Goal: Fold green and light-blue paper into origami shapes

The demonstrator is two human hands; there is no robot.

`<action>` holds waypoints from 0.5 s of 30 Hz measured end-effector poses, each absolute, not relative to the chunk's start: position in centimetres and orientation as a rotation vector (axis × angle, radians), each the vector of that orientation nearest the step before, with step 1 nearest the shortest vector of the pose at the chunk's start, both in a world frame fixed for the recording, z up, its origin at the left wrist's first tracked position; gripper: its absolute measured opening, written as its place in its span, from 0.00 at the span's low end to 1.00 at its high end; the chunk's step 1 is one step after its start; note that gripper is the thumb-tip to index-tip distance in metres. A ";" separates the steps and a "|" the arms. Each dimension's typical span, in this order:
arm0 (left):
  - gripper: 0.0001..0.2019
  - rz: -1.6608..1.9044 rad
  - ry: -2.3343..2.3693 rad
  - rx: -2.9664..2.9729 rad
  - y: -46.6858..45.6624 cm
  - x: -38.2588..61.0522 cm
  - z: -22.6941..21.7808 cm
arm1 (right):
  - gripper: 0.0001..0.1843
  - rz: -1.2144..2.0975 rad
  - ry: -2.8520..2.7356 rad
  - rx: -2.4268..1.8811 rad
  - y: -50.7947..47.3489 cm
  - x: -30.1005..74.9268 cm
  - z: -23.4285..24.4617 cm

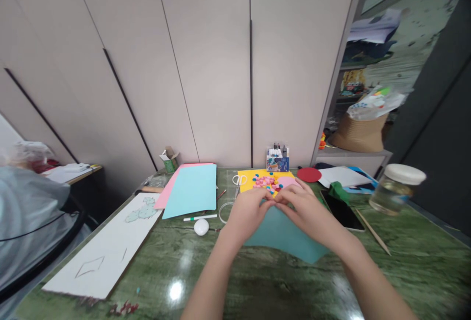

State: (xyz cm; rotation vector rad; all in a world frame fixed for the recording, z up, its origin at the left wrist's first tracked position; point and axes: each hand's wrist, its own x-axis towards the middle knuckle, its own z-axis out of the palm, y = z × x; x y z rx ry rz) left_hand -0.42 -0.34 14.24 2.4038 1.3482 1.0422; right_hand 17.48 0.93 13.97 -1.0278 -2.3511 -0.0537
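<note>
My left hand (pixel 250 214) and my right hand (pixel 305 209) meet over the table, thumbs and fingertips pinched together. What lies between the fingertips is too small or too hidden to name. Below them is a teal sheet of paper (pixel 285 239), partly covered by both hands; I cannot tell whether the fingers touch it. Just beyond the fingertips, pink, yellow, red and blue small balls (pixel 265 180) lie on a yellow sheet (pixel 246 174). A pink paper piece (pixel 287 181) shows by my right fingers. White-handled scissors (pixel 239 179) sit beyond my left hand.
Left are light blue paper (pixel 193 190), a drawing sheet (pixel 106 241), a white marker (pixel 200 217) and a white rounded object (pixel 201 227). Right are a phone (pixel 344 212), green crumpled paper (pixel 338 192), a wooden stick (pixel 373 231), a lidded jar (pixel 395 190) and a red disc (pixel 309 174).
</note>
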 end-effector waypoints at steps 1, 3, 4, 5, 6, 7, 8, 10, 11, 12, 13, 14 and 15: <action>0.05 1.036 1.347 2.454 -0.4 -0.4 14.3 | 0.08 -0.059 -2.340 -1.026 0.9 17.5 14.1; 0.06 1.040 1.363 2.558 -0.5 -0.4 14.5 | 0.07 -0.066 -2.326 -1.016 0.8 17.6 14.4; 0.06 1.043 1.372 2.606 -0.5 -0.3 14.6 | 0.07 -0.071 -2.323 -1.012 0.7 17.7 14.5; 0.07 1.048 1.376 2.646 -0.5 -0.2 14.6 | 0.07 -0.075 -2.325 -1.010 0.6 17.8 14.7; 0.08 1.056 1.375 2.677 -0.5 -0.2 14.5 | 0.06 -0.082 -2.326 -1.012 0.6 18.0 14.8; 0.09 1.070 1.375 2.699 -0.5 -0.1 14.5 | 0.06 -0.092 -2.325 -1.022 0.5 18.2 14.9; 0.09 1.089 1.379 2.712 -0.5 -0.1 14.5 | 0.06 -0.103 -2.322 -1.034 0.6 18.4 15.0; 0.09 1.141 1.404 2.711 -0.4 -0.4 14.5 | 0.06 -0.126 -2.316 -1.053 0.7 19.0 15.1; 0.09 1.165 1.420 2.702 -0.3 -0.6 14.5 | 0.06 -0.134 -2.317 -1.057 0.8 19.4 15.2; 0.09 1.185 1.437 2.691 -0.3 -1.0 14.6 | 0.07 -0.139 -2.323 -1.061 0.9 19.8 15.3; 0.09 1.208 1.454 2.678 -0.3 -1.4 14.8 | 0.07 -0.143 -2.329 -1.067 1.0 20.2 15.3; 0.09 1.229 1.472 2.662 -0.3 -1.9 15.0 | 0.08 -0.146 -2.335 -1.076 1.1 20.6 15.4; 0.09 1.254 1.489 2.643 -0.3 -2.5 15.2 | 0.08 -0.149 -2.335 -1.089 1.3 21.1 15.4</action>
